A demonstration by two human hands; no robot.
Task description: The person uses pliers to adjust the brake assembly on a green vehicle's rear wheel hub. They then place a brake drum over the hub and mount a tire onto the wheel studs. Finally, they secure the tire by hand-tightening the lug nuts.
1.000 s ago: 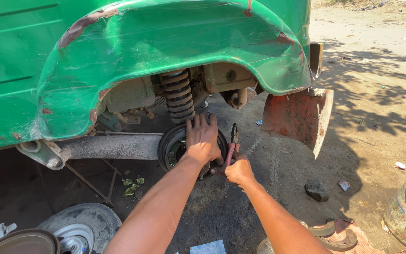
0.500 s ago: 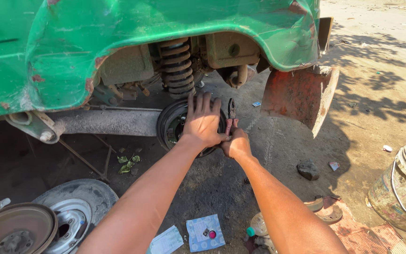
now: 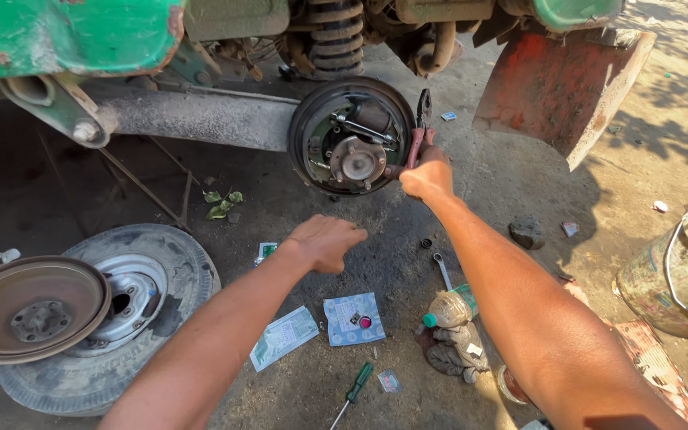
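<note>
Gripping a pair of red-handled pliers (image 3: 420, 127), the right hand (image 3: 428, 177) is clenched round the handles just beside the right edge of the brake backing plate (image 3: 352, 135), with the plier jaws pointing up along its rim. The left hand (image 3: 324, 241) hangs below the plate, well apart from it, loosely curled and holding nothing that shows.

The plate sits bare at the end of the axle tube (image 3: 201, 118), with shoes, springs and the centre hub (image 3: 357, 162) all exposed. The work in hand looks like spring or clip work on the brake, so a firm squeeze matters: the pliers should bite square on the small part, not on its edge, or it may slip and fly off. The free hand would do well to steady the shoe nearest the pliers, with its fingers clear of the spring's line of pull.

Below the plate, on the ground, lie a spanner (image 3: 442, 269), a plastic bottle (image 3: 453, 307) on a rag, a small open packet (image 3: 353, 318) and a green-handled screwdriver (image 3: 352, 392). Far to the left of the plate rest the removed wheel (image 3: 125, 318) and the brake drum (image 3: 32, 305) leaning on it. Any small piece taken off is best set by the packet, not in the dust.
</note>
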